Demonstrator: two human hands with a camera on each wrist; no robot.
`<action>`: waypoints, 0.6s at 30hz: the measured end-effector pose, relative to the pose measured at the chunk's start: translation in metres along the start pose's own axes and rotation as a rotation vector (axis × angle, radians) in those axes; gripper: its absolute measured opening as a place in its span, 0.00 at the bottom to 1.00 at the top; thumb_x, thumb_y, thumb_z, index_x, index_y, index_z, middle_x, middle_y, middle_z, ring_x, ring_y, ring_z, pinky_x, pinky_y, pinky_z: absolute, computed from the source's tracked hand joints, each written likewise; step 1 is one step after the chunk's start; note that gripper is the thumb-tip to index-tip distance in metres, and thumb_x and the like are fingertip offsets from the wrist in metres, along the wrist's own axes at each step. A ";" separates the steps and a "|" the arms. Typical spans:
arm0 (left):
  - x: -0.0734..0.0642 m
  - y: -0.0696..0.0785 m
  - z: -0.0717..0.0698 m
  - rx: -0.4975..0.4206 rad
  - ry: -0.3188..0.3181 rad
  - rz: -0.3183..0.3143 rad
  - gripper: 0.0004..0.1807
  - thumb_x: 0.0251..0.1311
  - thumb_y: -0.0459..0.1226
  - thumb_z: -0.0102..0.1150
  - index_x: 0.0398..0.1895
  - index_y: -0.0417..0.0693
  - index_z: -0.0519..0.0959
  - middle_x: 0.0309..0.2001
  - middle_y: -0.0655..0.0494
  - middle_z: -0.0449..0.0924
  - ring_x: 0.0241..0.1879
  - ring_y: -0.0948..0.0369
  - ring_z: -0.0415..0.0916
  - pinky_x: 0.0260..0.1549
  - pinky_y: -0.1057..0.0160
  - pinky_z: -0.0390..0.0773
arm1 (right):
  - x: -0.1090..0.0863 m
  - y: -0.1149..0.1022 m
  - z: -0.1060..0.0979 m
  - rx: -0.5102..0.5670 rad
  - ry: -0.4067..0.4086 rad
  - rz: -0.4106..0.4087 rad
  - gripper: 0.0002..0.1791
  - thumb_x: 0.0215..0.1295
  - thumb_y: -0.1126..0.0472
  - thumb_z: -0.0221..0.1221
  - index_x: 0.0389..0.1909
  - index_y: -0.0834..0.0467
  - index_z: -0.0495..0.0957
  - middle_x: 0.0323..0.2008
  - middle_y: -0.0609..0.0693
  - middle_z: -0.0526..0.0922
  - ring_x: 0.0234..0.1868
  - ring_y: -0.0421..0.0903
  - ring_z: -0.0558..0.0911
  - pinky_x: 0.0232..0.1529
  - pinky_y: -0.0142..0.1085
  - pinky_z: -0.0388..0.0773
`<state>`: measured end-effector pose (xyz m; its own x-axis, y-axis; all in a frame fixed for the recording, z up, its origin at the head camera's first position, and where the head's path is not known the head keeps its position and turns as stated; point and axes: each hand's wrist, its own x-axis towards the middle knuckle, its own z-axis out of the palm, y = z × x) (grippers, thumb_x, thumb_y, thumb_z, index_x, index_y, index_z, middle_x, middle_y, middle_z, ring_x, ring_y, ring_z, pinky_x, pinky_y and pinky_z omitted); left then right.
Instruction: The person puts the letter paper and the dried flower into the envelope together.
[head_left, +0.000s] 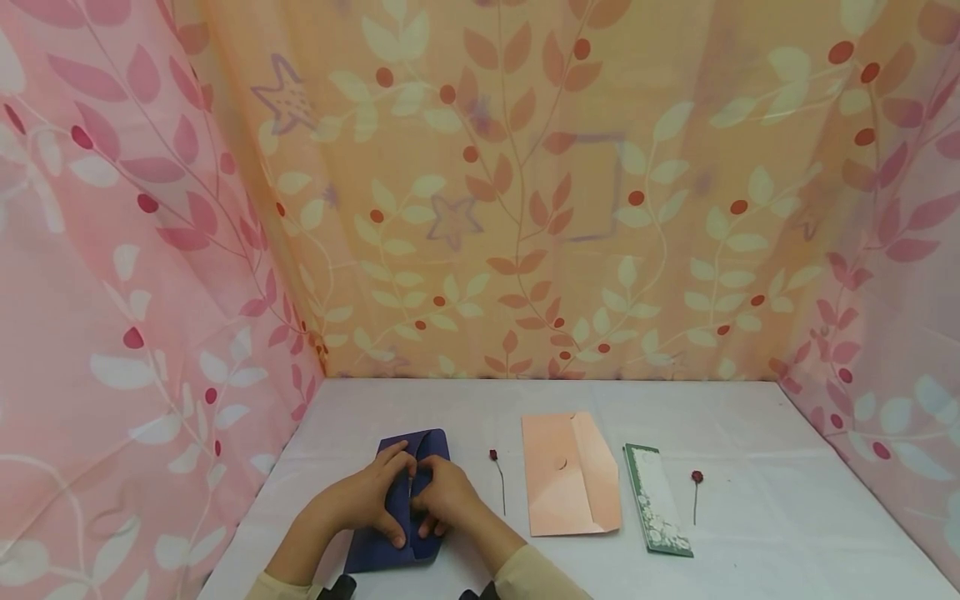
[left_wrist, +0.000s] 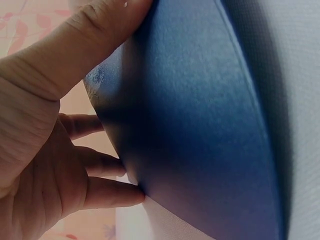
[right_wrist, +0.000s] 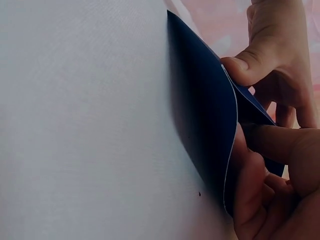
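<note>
A dark blue envelope lies at the left of the white table, its long mouth parted and its flap to the right. My left hand holds the body side, thumb and fingers spread along the mouth. In the left wrist view the thumb laps over the edge of the envelope, while the other fingertips touch it lower down. My right hand pinches the flap side, with some fingers inside the fold. The right wrist view shows its curled fingers at the flap's rim; the envelope's inside is mostly hidden.
Right of the hands lies a small dark red flower on a thin stem. Beyond it are a peach envelope with its flap unfolded, a green-edged floral card and another red flower. Patterned curtains hang behind and at both sides.
</note>
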<state>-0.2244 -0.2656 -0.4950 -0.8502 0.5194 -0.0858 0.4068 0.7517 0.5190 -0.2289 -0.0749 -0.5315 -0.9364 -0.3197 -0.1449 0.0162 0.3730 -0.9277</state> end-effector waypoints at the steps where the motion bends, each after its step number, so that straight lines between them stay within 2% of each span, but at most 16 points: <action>1: 0.000 0.000 0.000 0.001 0.001 0.004 0.51 0.28 0.59 0.86 0.56 0.58 0.66 0.78 0.32 0.48 0.68 0.33 0.66 0.55 0.38 0.78 | 0.000 -0.001 0.000 0.007 -0.012 0.000 0.36 0.51 0.70 0.69 0.65 0.61 0.72 0.13 0.53 0.81 0.10 0.48 0.82 0.09 0.39 0.75; 6: 0.000 0.000 0.000 -0.001 0.002 0.010 0.50 0.28 0.59 0.86 0.56 0.59 0.66 0.78 0.32 0.48 0.68 0.33 0.66 0.54 0.40 0.78 | -0.001 -0.003 0.000 0.017 -0.042 0.002 0.37 0.50 0.73 0.66 0.65 0.61 0.71 0.15 0.54 0.82 0.11 0.48 0.82 0.10 0.38 0.76; 18: -0.001 0.001 -0.001 -0.009 0.001 0.006 0.50 0.27 0.58 0.86 0.56 0.60 0.66 0.78 0.32 0.48 0.68 0.33 0.65 0.54 0.39 0.78 | 0.002 -0.003 0.004 -0.047 -0.032 -0.029 0.33 0.47 0.74 0.64 0.59 0.59 0.75 0.15 0.53 0.81 0.09 0.47 0.81 0.09 0.39 0.75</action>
<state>-0.2237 -0.2652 -0.4934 -0.8482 0.5233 -0.0824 0.4087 0.7454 0.5267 -0.2294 -0.0799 -0.5306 -0.9245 -0.3585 -0.1298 -0.0278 0.4030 -0.9148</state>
